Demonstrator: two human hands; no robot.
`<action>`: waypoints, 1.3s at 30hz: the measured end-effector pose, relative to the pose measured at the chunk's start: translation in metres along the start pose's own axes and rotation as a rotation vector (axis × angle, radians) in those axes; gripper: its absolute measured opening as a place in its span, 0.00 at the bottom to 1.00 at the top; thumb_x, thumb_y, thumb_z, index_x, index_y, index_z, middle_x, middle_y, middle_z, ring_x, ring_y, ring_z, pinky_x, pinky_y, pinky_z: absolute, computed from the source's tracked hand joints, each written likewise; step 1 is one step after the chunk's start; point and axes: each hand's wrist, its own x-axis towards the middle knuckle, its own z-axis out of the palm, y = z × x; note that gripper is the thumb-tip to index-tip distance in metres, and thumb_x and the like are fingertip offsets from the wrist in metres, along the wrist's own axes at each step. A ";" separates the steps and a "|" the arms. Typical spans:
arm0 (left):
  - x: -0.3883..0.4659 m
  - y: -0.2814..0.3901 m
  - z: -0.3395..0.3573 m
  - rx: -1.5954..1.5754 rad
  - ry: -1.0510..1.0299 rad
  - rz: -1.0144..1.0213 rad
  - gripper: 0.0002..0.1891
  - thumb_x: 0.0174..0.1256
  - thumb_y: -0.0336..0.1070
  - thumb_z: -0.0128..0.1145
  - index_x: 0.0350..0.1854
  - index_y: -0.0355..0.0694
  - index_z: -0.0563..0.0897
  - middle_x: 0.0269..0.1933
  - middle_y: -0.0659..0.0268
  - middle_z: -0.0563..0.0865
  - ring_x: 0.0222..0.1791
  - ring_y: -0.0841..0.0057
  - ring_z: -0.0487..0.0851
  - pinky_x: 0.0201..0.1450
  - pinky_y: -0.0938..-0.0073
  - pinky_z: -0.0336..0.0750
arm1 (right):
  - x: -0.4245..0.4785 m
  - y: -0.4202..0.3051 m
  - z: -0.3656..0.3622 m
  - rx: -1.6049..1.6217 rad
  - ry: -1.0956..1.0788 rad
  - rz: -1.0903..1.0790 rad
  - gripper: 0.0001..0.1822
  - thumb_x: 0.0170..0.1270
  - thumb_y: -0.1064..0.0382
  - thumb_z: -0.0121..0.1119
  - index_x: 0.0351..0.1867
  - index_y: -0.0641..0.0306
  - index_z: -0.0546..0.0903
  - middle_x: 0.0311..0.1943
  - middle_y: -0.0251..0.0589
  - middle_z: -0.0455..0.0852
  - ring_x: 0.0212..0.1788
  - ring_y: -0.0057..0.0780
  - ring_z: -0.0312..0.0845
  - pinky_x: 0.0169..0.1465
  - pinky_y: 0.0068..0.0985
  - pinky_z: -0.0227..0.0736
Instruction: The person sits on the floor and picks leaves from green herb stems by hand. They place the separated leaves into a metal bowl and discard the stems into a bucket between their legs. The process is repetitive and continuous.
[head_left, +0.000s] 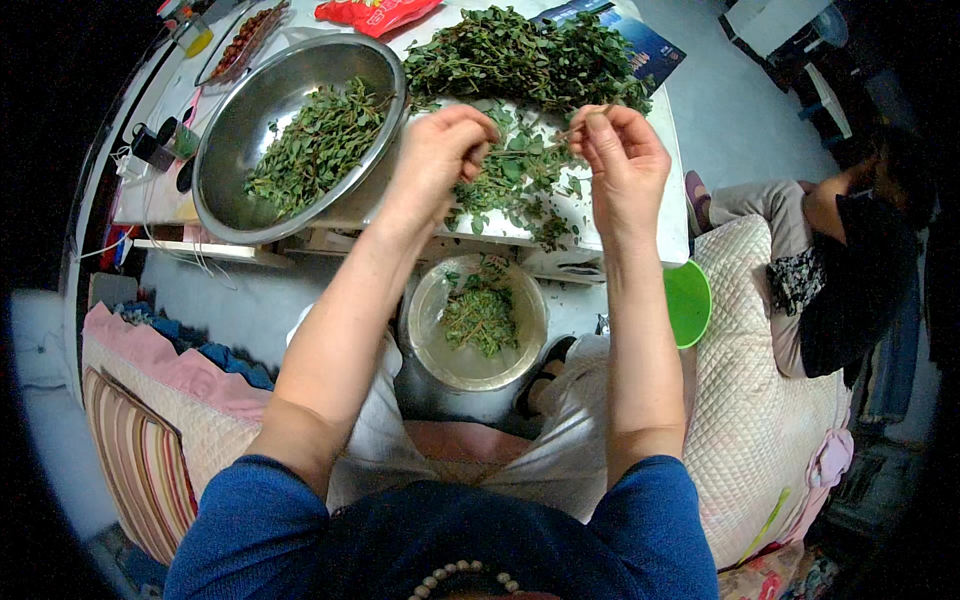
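Both hands are raised over the near edge of a white table (664, 184). My right hand (626, 161) pinches a thin brown stem (562, 136) between thumb and fingers. My left hand (450, 146) is curled and blurred from motion; whether anything is in its fingers cannot be made out. Loose green leafy sprigs (517, 161) lie scattered on the table between the hands. Behind them rises a large heap of the same leafy greens (525, 60). Left of my left hand, a tilted stainless steel bowl (225, 150) holds a pile of picked greens (322, 142).
Below the table edge, between my legs, a round bin (420, 345) contains green scraps. A bright green bucket (686, 304) is beside my right forearm. A person (847, 262) sits on the quilted sofa at right. A red packet (375, 13) and cables (150, 217) are on the table.
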 end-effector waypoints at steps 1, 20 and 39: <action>0.001 0.008 -0.005 0.067 0.051 0.058 0.07 0.57 0.29 0.49 0.31 0.35 0.81 0.18 0.73 0.73 0.17 0.87 0.67 0.20 0.86 0.60 | 0.002 -0.005 -0.003 0.007 -0.002 0.014 0.04 0.62 0.70 0.58 0.32 0.69 0.78 0.30 0.41 0.83 0.28 0.21 0.76 0.34 0.18 0.73; 0.020 0.015 -0.054 0.850 0.419 0.715 0.11 0.53 0.28 0.52 0.38 0.36 0.82 0.48 0.57 0.80 0.48 0.67 0.79 0.52 0.72 0.72 | 0.006 0.100 -0.023 -1.252 -0.152 -0.244 0.06 0.46 0.70 0.66 0.27 0.58 0.84 0.36 0.40 0.80 0.43 0.42 0.73 0.44 0.35 0.71; 0.018 -0.017 0.004 -0.213 -0.140 -0.241 0.14 0.69 0.37 0.44 0.47 0.32 0.74 0.44 0.59 0.80 0.42 0.67 0.84 0.40 0.71 0.83 | 0.009 0.037 -0.023 0.046 0.072 0.416 0.08 0.57 0.69 0.63 0.38 0.67 0.80 0.30 0.32 0.81 0.23 0.15 0.69 0.35 0.15 0.71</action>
